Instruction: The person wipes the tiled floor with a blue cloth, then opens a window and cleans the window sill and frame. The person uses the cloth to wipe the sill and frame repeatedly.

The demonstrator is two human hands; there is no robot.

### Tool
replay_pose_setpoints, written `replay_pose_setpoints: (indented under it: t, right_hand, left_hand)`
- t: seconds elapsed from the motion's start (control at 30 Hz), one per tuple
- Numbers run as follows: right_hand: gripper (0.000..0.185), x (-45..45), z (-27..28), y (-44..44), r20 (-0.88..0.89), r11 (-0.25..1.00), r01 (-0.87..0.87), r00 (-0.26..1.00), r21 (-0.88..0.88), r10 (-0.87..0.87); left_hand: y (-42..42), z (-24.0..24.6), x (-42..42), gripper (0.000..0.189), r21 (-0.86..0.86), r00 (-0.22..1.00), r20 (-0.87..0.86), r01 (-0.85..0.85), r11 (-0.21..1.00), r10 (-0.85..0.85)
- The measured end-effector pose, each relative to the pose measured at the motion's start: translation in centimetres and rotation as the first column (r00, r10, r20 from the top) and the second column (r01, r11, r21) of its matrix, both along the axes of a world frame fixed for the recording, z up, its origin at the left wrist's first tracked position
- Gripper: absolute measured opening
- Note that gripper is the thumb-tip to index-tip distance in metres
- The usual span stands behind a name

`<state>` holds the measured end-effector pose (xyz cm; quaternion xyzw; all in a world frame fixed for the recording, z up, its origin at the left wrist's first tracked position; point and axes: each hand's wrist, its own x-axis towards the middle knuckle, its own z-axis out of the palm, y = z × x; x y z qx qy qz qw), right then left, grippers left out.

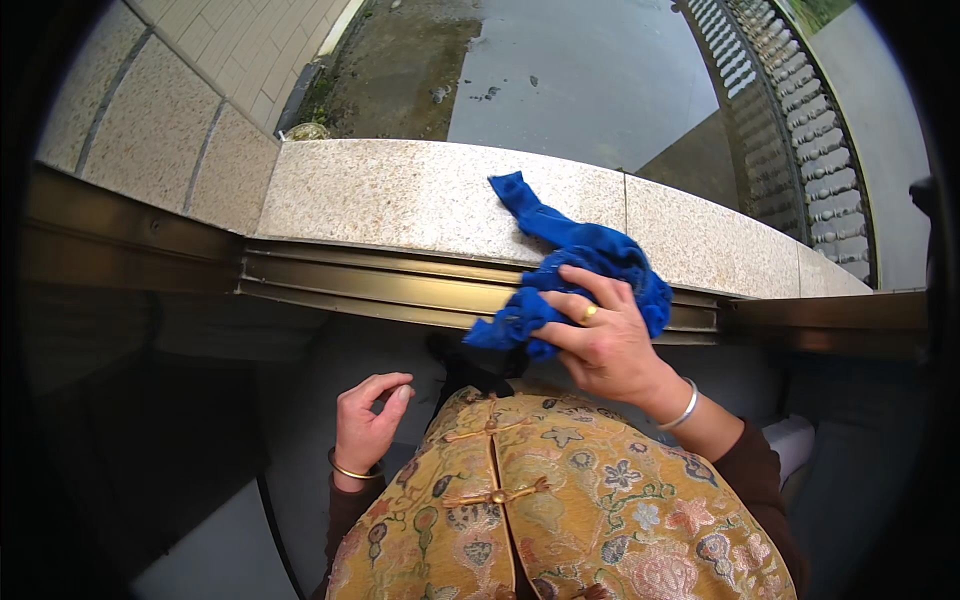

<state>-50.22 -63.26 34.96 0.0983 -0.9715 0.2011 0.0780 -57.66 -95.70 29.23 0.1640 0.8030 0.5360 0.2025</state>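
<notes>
My right hand (604, 337) grips a crumpled blue cloth (592, 240) and rests it across the brass-coloured metal window track (375, 281). One end of the cloth trails forward over the speckled stone sill (420, 191). Under the bunched cloth, part of the track is hidden. To the left, my left hand (371, 416) hovers in front of my body, holding nothing. Its fingers are loosely curled, with a small gap between thumb and forefinger.
A window frame (127, 240) borders the opening on the left, beside a stone-tiled wall (157, 112). Beyond the sill lies wet paving (577, 82), with a white balustrade (825, 150) at the right. Dark glass (150, 375) stands at my left.
</notes>
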Motion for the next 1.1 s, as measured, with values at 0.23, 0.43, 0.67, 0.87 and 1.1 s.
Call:
replay_pose_setpoints:
  t: [0.23,0.43,0.67,0.87,1.1]
  right_hand:
    - [0.033,4.2,3.4,8.6,0.077,0.921,0.298,0.955,-0.25,-0.287]
    - [0.026,5.1,6.9,11.4,-0.041,0.81,0.457,0.862,-0.369,-0.505]
    - [0.071,7.9,3.9,7.2,0.141,0.632,0.721,0.62,0.285,-0.772]
    - [0.07,8.3,0.9,4.9,0.087,0.413,0.833,0.412,0.369,-0.907]
    - [0.055,4.6,-2.5,-0.5,-0.164,0.359,0.885,0.417,0.296,-0.894]
  left_hand:
    - [2.8,-0.4,2.8,0.014,0.072,1.0,0.015,-0.01,0.997,0.009]
    - [4.6,1.3,1.7,0.013,0.103,0.994,-0.082,0.076,0.992,-0.067]
    - [8.3,7.2,-4.9,0.021,0.038,0.85,-0.29,0.469,0.882,-0.439]
    - [17.4,8.7,-10.9,0.033,-0.272,0.423,-0.496,0.753,0.599,-0.758]
    - [26.8,4.1,-12.7,0.078,-0.335,0.239,-0.43,0.853,0.4,-0.871]
